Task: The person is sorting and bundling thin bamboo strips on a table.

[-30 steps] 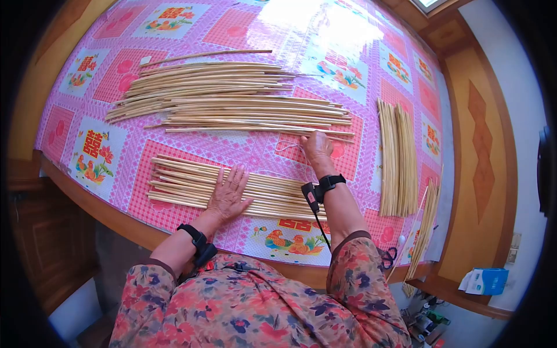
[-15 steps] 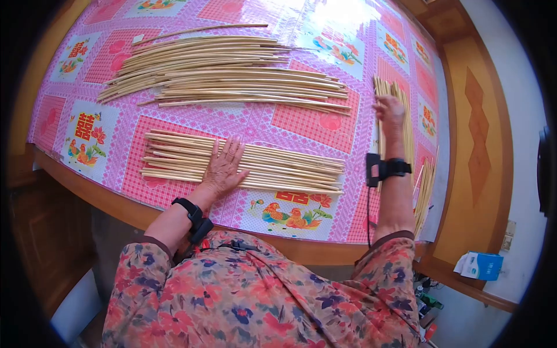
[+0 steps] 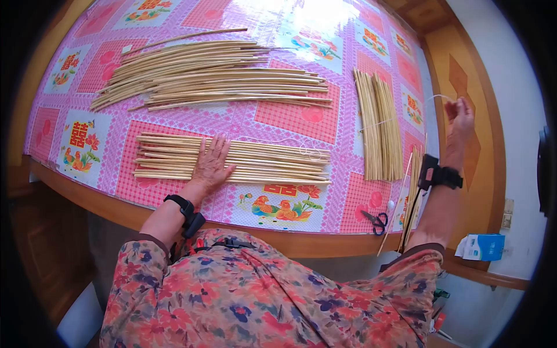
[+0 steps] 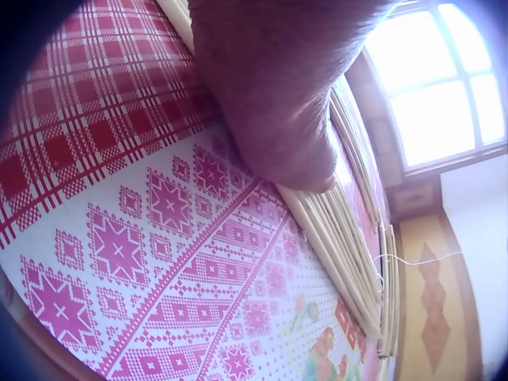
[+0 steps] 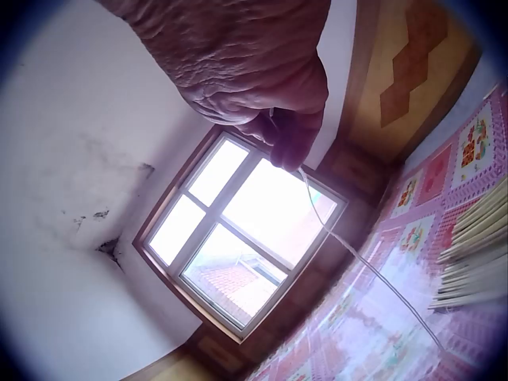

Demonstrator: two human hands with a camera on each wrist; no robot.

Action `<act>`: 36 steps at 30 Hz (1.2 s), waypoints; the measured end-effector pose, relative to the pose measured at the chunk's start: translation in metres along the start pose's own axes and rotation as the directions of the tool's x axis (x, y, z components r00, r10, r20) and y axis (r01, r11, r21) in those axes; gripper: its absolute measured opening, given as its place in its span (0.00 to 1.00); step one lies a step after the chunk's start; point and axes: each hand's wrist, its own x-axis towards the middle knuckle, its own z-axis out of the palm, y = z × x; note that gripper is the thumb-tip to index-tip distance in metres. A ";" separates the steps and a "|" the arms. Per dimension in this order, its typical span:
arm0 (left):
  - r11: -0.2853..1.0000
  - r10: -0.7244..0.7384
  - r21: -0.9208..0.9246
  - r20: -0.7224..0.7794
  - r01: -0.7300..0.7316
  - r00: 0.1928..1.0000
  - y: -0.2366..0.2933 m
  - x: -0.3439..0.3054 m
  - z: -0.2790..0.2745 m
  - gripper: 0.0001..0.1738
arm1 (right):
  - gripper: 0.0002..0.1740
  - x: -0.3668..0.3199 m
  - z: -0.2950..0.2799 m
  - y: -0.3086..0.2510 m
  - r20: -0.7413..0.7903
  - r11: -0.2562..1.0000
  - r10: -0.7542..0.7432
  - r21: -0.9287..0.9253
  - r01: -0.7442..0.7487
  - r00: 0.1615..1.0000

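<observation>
My left hand (image 3: 212,163) rests with straight fingers on a row of pale thin sticks (image 3: 278,159) near the front of the table. In the left wrist view, the thumb side of that hand (image 4: 274,103) lies against these sticks (image 4: 337,246). Out at the far right, my right hand (image 3: 460,120) is raised and pinches a white string (image 3: 439,96). The string (image 5: 373,268) runs down from its fingertips in the right wrist view. White string also crosses the upright-lying stick bundle (image 3: 377,139) and lies loosely looped at the right end of the front row.
More sticks (image 3: 232,87) lie in a wide pile at the back left of the patterned tablecloth (image 3: 296,122). Scissors (image 3: 377,223) and further thin sticks (image 3: 411,197) are at the front right corner. A wood-panelled wall (image 3: 464,151) borders the right side.
My right hand has gone from the front row's far side, over the right bundle, out to the far right, drawing string with it. The left hand has stayed on the front sticks.
</observation>
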 end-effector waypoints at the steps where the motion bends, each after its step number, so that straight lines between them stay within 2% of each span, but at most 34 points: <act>1: 1.000 0.006 0.000 0.000 -0.006 1.000 0.000 -0.001 0.000 0.38 | 0.13 -0.022 -0.006 0.029 0.052 0.989 0.142 0.037 -0.144 0.989; 2: 1.000 -0.001 -0.001 0.006 0.001 1.000 0.001 -0.001 -0.001 0.39 | 0.15 -0.056 -0.001 0.047 0.086 0.980 0.198 -0.018 -0.197 0.976; 3: 1.000 -0.004 -0.001 0.012 0.004 1.000 0.001 0.000 -0.002 0.39 | 0.16 -0.082 -0.007 0.075 0.196 0.972 0.226 -0.115 -0.207 0.954; 4: 1.000 0.009 0.001 0.012 -0.009 1.000 0.001 0.002 -0.001 0.39 | 0.15 -0.117 0.002 0.095 0.231 0.926 0.377 -0.129 -0.356 0.897; 5: 1.000 0.002 -0.010 0.003 -0.002 1.000 0.001 0.002 -0.001 0.39 | 0.12 -0.151 0.014 0.106 0.233 0.866 0.489 -0.251 -0.433 0.841; 6: 1.000 -0.007 -0.021 -0.002 0.007 1.000 0.001 0.001 0.000 0.40 | 0.09 -0.176 0.017 0.135 0.292 0.815 0.574 -0.294 -0.499 0.765; 7: 1.000 -0.001 -0.016 0.002 0.001 1.000 0.001 0.001 0.000 0.40 | 0.07 -0.207 0.026 0.152 0.337 0.771 0.613 -0.451 -0.450 0.714; 8: 1.000 -0.003 -0.008 0.001 0.003 1.000 0.001 0.001 0.000 0.40 | 0.07 -0.231 0.039 0.164 0.300 0.710 0.647 -0.573 -0.410 0.701; 10: 1.000 -0.013 0.001 0.009 0.013 1.000 0.003 0.002 -0.002 0.40 | 0.08 -0.264 0.051 0.194 0.343 0.728 0.438 -0.677 -0.105 0.831; 11: 1.000 -0.010 0.006 0.015 0.010 1.000 0.003 0.001 -0.002 0.40 | 0.08 -0.272 0.059 0.195 0.340 0.729 0.442 -0.675 -0.112 0.830; 14: 1.000 -0.011 0.018 0.029 0.011 1.000 0.002 0.003 -0.002 0.41 | 0.06 -0.283 0.081 0.188 0.293 0.624 0.372 -0.781 -0.004 0.881; 15: 1.000 -0.009 0.015 0.035 0.009 0.999 0.002 0.003 -0.003 0.41 | 0.06 -0.282 0.083 0.187 0.298 0.628 0.376 -0.778 -0.005 0.877; 17: 1.000 -0.015 0.015 0.043 0.015 0.999 0.001 0.003 -0.004 0.41 | 0.05 -0.283 0.087 0.186 0.390 0.603 0.308 -0.785 0.138 0.868; 21: 1.000 -0.007 0.026 0.032 0.006 0.999 0.002 0.001 -0.004 0.41 | 0.04 -0.283 0.084 0.198 0.466 0.602 0.248 -0.761 0.241 0.849; 23: 0.999 -0.001 0.034 0.025 0.000 1.000 0.002 0.003 -0.003 0.41 | 0.03 -0.272 0.072 0.204 0.511 0.564 0.098 -0.735 0.376 0.854; 24: 1.000 0.001 0.030 0.023 -0.001 1.000 0.001 0.003 -0.003 0.41 | 0.03 -0.264 0.066 0.205 0.514 0.564 0.098 -0.734 0.378 0.852; 26: 1.000 0.003 0.022 0.024 -0.003 1.000 0.002 0.003 -0.003 0.41 | 0.04 -0.246 0.048 0.208 0.585 0.351 -0.013 -0.756 0.552 0.811; 27: 1.000 -0.010 0.030 0.047 0.009 0.999 0.002 0.003 -0.005 0.41 | 0.04 -0.236 0.038 0.209 0.586 0.349 -0.009 -0.758 0.551 0.811; 29: 0.999 -0.018 0.036 0.071 0.016 0.997 0.003 0.003 -0.005 0.41 | 0.04 -0.219 0.022 0.212 0.626 0.194 -0.052 -0.758 0.623 0.778; 32: 1.000 -0.016 0.017 0.047 0.015 0.999 0.004 0.004 -0.005 0.42 | 0.05 -0.198 0.019 0.200 0.573 0.148 -0.032 -0.808 0.571 0.819; 35: 1.000 -0.021 0.018 0.063 0.019 0.998 0.005 0.004 -0.008 0.42 | 0.05 -0.177 0.025 0.200 0.523 0.166 -0.007 -0.840 0.517 0.852; 36: 1.000 -0.017 0.022 0.060 0.016 0.998 0.005 0.004 -0.008 0.42 | 0.04 -0.171 0.026 0.206 0.532 0.158 -0.045 -0.832 0.532 0.846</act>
